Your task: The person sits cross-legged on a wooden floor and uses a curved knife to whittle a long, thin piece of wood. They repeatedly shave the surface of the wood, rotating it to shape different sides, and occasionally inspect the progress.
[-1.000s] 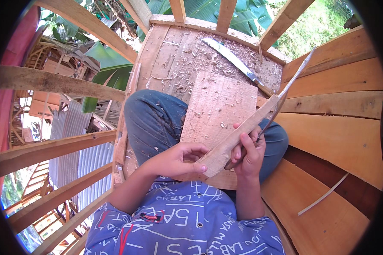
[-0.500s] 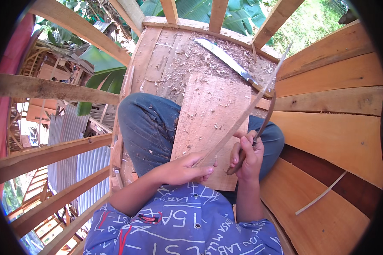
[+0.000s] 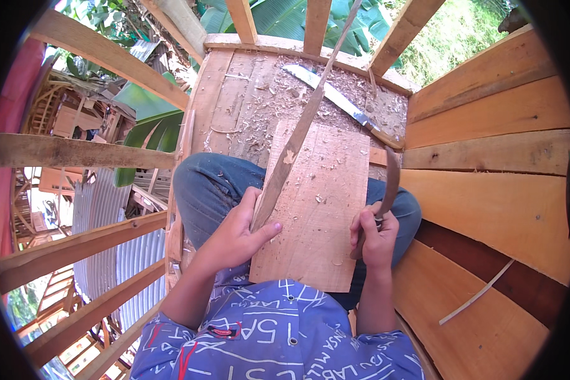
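Observation:
My left hand (image 3: pixel 237 234) grips the near end of a long thin wooden strip (image 3: pixel 294 136) that points up and away from me. In my right hand (image 3: pixel 373 231) is a small curved knife (image 3: pixel 389 183), blade upward, held apart from the strip. A flat wooden board (image 3: pixel 326 209) rests across my lap on my blue jeans, between the two hands.
A long machete (image 3: pixel 335 95) lies on the plank floor (image 3: pixel 234 107) among wood shavings ahead. Wide orange plank walls (image 3: pixel 487 190) rise on my right. Open wooden rails (image 3: pixel 76 152) on the left look down on corrugated metal roofing (image 3: pixel 101 215) and banana leaves.
My left hand has swung the strip from slanting right to pointing nearly straight ahead. My right hand has come off the strip and now holds the knife alone at the right.

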Available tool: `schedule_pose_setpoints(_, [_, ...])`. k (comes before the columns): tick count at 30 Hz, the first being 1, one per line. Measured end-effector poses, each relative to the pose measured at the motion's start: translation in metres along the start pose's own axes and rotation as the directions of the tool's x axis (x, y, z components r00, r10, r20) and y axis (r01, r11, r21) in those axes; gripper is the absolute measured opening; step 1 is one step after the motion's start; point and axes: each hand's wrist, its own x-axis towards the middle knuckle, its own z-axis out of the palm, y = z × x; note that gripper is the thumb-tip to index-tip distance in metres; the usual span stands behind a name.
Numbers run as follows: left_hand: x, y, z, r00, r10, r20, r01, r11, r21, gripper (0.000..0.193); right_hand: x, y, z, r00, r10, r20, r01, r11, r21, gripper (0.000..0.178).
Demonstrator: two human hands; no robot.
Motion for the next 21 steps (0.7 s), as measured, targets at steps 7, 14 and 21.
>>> schedule_pose_setpoints(7, [0.004,-0.011,0.009,0.993,0.097,0.064,-0.101,0.993,0.056,0.047,-0.008,-0.007,0.030,0.931,-0.077,0.357,0.240,0.866,-0.439,0.020])
schedule_pose_setpoints(14, [-0.002,-0.010,0.009,0.984,0.050,0.168,-0.072,0.989,0.129,0.049,0.005,-0.018,0.023,0.968,-0.019,0.250,0.170,0.783,-0.599,0.025])
schedule_pose_setpoints(21, [-0.007,-0.019,-0.018,0.997,0.078,0.004,-0.078,0.992,0.098,0.044,0.017,-0.022,-0.005,0.993,-0.088,-0.076,0.045,0.890,-0.453,0.031])
